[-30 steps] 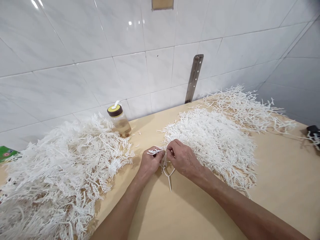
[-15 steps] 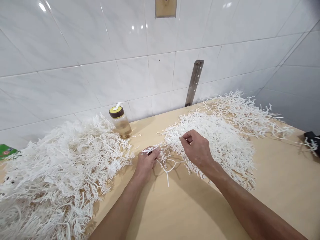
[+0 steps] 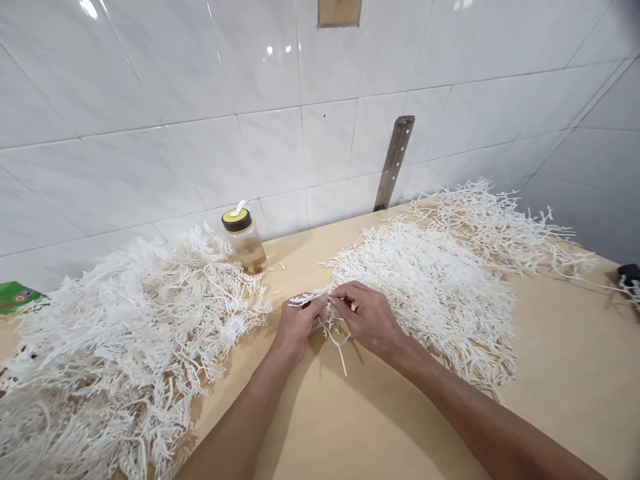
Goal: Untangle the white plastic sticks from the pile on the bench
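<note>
Head view: right hand (image 3: 369, 319) swings back from the right pile (image 3: 430, 287) to meet the left hand (image 3: 296, 325), both sets of fingers pinching a branched white plastic sprig (image 3: 327, 320) just above the table (image 3: 350, 427), between the piles.

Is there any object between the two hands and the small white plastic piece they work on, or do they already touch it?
Nothing visible stands between. The left hand and right hand both pinch the white branched piece directly, beside the right pile.
</note>
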`<state>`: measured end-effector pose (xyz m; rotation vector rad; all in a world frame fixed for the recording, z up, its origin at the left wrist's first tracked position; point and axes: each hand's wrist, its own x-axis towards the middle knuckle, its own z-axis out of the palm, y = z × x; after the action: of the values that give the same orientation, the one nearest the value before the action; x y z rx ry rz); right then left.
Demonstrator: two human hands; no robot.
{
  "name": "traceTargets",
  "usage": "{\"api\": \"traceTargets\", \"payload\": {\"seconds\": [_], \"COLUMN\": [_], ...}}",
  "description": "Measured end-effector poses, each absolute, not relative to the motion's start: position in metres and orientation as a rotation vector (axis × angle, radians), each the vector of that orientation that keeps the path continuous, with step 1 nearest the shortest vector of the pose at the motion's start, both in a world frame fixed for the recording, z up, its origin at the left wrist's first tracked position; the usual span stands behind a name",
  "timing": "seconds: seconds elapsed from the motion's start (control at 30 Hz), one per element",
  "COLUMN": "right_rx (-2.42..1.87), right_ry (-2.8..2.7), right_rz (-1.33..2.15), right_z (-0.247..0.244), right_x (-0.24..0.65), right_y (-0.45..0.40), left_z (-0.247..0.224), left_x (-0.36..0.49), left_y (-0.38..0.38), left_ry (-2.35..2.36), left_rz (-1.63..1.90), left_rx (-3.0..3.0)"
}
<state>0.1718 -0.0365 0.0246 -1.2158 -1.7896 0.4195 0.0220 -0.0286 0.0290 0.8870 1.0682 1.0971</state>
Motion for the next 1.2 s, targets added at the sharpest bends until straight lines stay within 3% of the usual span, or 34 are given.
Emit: {"api": "traceTargets", "payload": {"seconds": [0.47, 0.67, 0.8, 0.97, 1.2], "right_rx": [-1.339, -1.515, -1.494, -1.51, -1.274], "right_ry": [-1.962, -1.697, -1.604, -1.519, -1.809], "right_rz": [0.044, 0.311, 0.073, 0.023, 0.397], "right_z": [0.014, 0.014, 0.016, 0.02, 0.022], "right_x": [0.164, 0.159, 0.181, 0.207, 0.182], "right_y": [-0.035, -0.029, -0.018, -0.012, -0.031], "left_z": [0.004, 0.005, 0.008, 0.007, 0.018], "left_x": [0.022, 0.027, 0.027, 0.025, 0.028], "left_y": [-0.018, -0.023, -0.028, -0.028, -0.028], "left_ry": [1.195, 1.179, 1.162, 1.135, 1.074], "left_rz": [1.067, 1.204, 1.218, 1.288, 1.247], "left_rx": [1.214, 1.144, 1.19, 1.076, 0.757]}}
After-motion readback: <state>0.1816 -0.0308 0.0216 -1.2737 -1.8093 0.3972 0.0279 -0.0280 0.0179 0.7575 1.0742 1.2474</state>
